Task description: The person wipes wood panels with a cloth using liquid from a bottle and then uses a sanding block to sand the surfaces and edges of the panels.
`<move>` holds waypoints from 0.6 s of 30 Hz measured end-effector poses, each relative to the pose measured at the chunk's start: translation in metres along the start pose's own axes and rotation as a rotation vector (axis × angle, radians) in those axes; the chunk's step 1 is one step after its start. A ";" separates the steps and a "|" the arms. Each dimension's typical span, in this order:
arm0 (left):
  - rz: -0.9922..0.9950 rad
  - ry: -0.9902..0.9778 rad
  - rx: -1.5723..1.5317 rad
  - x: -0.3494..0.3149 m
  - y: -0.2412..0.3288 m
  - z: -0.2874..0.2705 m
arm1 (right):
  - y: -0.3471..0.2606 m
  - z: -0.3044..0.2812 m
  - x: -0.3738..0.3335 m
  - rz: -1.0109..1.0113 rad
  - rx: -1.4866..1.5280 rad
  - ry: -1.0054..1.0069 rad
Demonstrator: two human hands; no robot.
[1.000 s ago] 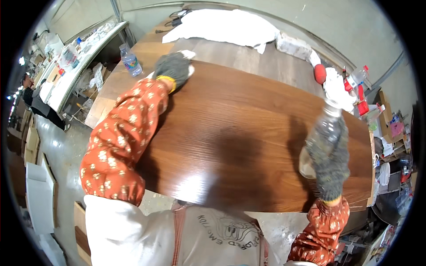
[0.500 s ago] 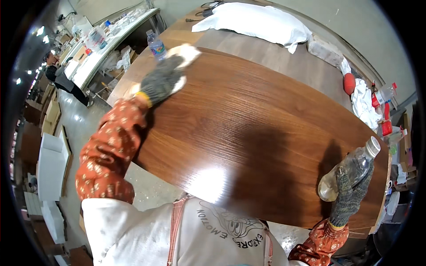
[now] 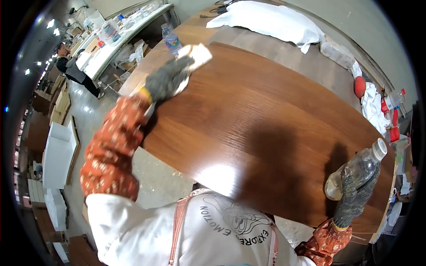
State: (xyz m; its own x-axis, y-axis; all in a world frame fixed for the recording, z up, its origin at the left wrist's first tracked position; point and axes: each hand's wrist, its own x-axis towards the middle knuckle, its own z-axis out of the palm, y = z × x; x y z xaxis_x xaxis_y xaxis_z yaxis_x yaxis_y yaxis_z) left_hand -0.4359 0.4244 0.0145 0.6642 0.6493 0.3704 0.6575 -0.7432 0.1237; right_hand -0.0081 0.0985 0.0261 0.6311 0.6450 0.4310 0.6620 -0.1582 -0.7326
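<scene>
A brown wood-grain panel [image 3: 213, 115] with a curved far edge lies before me. My left hand [image 3: 167, 80], in a grey knit glove, presses a white cloth [image 3: 199, 58] onto its far left part. The glove covers much of the cloth. Just beyond that hand stands a clear water bottle [image 3: 171, 41]. At the near right my right hand [image 3: 356, 195], gloved too, is wrapped round a clear plastic bottle [image 3: 360, 165] with a white cap. The bottle is tilted, its cap pointing away to the right, with its base by the panel.
Behind the panel lie a white sheet-covered bundle [image 3: 270, 21] and a plastic-wrapped block [image 3: 336, 52]. At right are a red object [image 3: 360, 87], crumpled white cloth [image 3: 373, 108] and a red-capped bottle [image 3: 393, 100]. A person [image 3: 74, 70] stands by a cluttered white bench [image 3: 126, 37].
The whole view has shifted, so things sit farther right in it. My left hand and the cloth have slid slightly nearer to me over the panel. My right hand keeps its hold on the bottle.
</scene>
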 end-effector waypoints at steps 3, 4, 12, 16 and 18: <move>0.186 -0.016 0.093 0.010 -0.015 0.001 | 0.009 -0.001 0.002 -0.040 0.033 0.006; 0.430 0.028 0.332 0.002 -0.008 0.000 | 0.008 -0.002 0.003 -0.033 0.031 0.010; 0.660 0.024 -0.042 0.014 0.189 0.050 | 0.005 0.007 0.002 -0.048 0.064 -0.047; 0.445 -0.128 0.072 0.047 0.097 0.029 | 0.003 -0.004 -0.001 -0.060 0.071 -0.034; 0.349 -0.030 0.068 0.035 0.045 0.009 | -0.014 -0.001 -0.001 -0.024 0.056 -0.045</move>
State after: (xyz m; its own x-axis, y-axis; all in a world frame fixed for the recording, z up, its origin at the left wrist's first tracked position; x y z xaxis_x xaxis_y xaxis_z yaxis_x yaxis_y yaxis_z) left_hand -0.3797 0.4146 0.0243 0.8628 0.3632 0.3518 0.4105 -0.9093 -0.0679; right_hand -0.0181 0.0990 0.0367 0.5956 0.6813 0.4256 0.6524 -0.1012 -0.7511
